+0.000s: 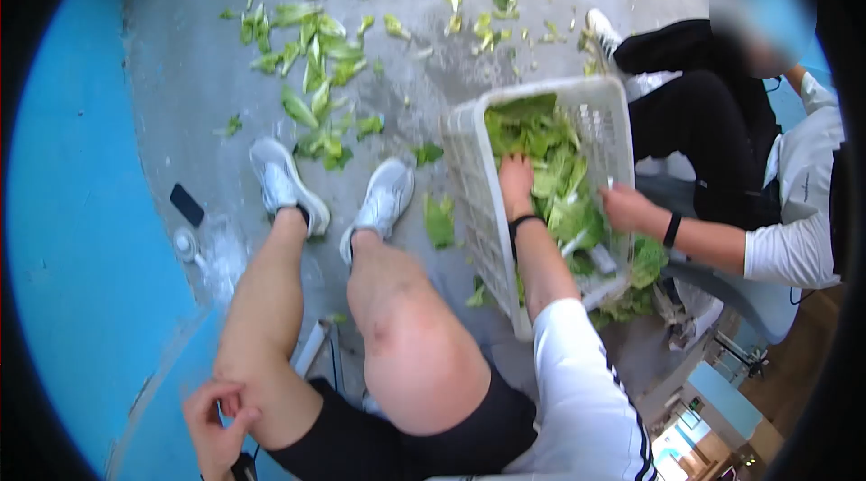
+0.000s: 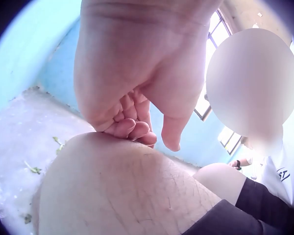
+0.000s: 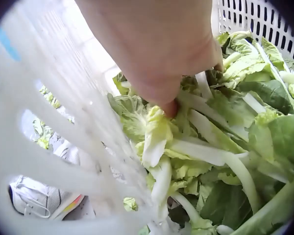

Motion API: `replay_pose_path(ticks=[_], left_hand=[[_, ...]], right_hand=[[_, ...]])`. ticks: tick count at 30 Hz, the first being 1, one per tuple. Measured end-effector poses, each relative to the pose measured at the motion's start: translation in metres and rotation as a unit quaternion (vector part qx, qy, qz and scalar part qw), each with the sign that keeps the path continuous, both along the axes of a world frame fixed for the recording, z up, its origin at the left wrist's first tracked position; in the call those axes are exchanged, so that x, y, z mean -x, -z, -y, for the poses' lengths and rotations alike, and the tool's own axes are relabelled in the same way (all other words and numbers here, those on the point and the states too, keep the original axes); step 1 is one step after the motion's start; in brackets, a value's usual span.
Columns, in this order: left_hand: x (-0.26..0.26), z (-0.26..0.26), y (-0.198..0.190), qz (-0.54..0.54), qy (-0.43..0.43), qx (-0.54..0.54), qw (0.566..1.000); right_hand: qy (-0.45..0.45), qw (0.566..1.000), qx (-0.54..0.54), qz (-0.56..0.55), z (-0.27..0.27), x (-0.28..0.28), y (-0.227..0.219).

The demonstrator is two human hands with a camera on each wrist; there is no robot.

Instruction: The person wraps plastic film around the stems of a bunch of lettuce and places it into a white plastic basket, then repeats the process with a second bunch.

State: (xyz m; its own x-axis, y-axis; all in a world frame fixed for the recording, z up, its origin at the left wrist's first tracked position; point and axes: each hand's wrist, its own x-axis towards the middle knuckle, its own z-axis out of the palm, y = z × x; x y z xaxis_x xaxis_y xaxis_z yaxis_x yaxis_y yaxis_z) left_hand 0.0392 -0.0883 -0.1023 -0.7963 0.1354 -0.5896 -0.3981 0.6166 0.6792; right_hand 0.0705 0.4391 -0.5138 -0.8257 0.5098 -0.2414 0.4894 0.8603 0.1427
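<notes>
In the head view a white plastic crate (image 1: 538,89) holds a heap of green leaves (image 1: 561,176). My right hand (image 1: 517,181) reaches inside near the crate's left wall. The right wrist view shows this hand (image 3: 161,63) pushed down into pale-stemmed leaves (image 3: 206,152), which hide most of its fingers; whether they hold a leaf I cannot tell. My left hand (image 1: 216,418) rests on my bare left leg, away from the crate. In the left wrist view the hand (image 2: 137,73) has loosely curled fingers against the skin and nothing in them.
Loose leaves (image 1: 316,39) lie scattered on the grey floor beyond my shoes (image 1: 383,197). A dark phone (image 1: 187,205) lies at left. Across the crate sits another person, whose hand (image 1: 629,209) is at its right rim. More leaves (image 1: 647,263) lie beside the crate.
</notes>
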Motion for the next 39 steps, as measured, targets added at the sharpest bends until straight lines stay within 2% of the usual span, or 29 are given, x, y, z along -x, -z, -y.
replay_pose_path(ticks=[3, 5, 8, 9, 12, 13, 18, 20, 22, 24, 25, 29, 31, 32, 34, 36, 39], left_hand=[[0.001, 0.004, 0.004, -0.003, 0.011, -0.014, 1.000], [-0.003, 0.005, 0.003, 0.012, 0.001, -0.008, 1.000], [-0.006, 0.005, 0.008, -0.001, -0.021, -0.020, 1.000], [-0.006, 0.006, 0.008, 0.005, -0.013, -0.023, 1.000], [-0.006, 0.002, 0.009, 0.002, -0.009, -0.033, 0.999], [-0.006, -0.001, 0.010, -0.011, -0.014, -0.039, 0.999], [-0.006, -0.010, 0.007, -0.019, -0.001, -0.043, 0.999], [-0.007, -0.009, 0.008, -0.023, 0.007, -0.040, 0.999], [-0.007, -0.008, 0.009, -0.022, -0.001, -0.041, 0.999], [-0.007, -0.011, 0.007, -0.014, -0.004, -0.044, 0.999], [-0.006, -0.012, 0.006, -0.005, -0.007, -0.046, 0.999], [-0.008, -0.012, 0.004, 0.003, -0.008, -0.048, 0.999], [-0.007, -0.012, 0.004, -0.001, -0.002, -0.039, 0.999], [-0.007, -0.012, 0.004, -0.006, -0.005, -0.039, 0.999], [-0.008, -0.011, 0.004, -0.009, -0.003, -0.030, 1.000], [-0.007, -0.010, 0.005, -0.004, -0.011, -0.032, 0.999], [-0.006, -0.009, 0.008, -0.003, -0.019, -0.034, 0.999]], right_hand=[[-0.030, 0.999, 0.021, 0.038, -0.012, 0.005, -0.017], [0.016, 0.992, 0.078, 0.093, -0.019, 0.002, -0.030], [0.042, 0.992, 0.114, 0.045, -0.027, -0.012, -0.059], [0.054, 0.987, 0.130, 0.075, -0.031, -0.019, -0.069], [0.083, 0.980, 0.178, 0.028, -0.025, -0.045, -0.120], [0.094, 0.976, 0.191, 0.053, -0.026, -0.052, -0.133], [0.112, 0.969, 0.212, 0.056, -0.027, -0.109, -0.169], [0.161, 0.967, 0.177, 0.089, -0.025, -0.125, -0.174], [0.173, 0.962, 0.171, 0.127, -0.026, -0.131, -0.171], [0.134, 0.981, 0.125, 0.060, -0.022, -0.134, -0.164], [0.129, 0.976, 0.168, 0.049, -0.025, -0.128, -0.158], [0.153, 0.971, 0.182, 0.001, -0.016, -0.105, -0.119], [0.309, 0.932, 0.191, -0.010, -0.021, -0.096, -0.084], [0.305, 0.933, 0.193, -0.014, -0.024, -0.091, -0.074], [0.375, 0.910, 0.175, 0.017, -0.020, -0.082, -0.064], [0.379, 0.910, 0.164, 0.027, -0.021, -0.080, -0.057], [0.356, 0.925, 0.129, -0.026, -0.028, -0.085, -0.059]])
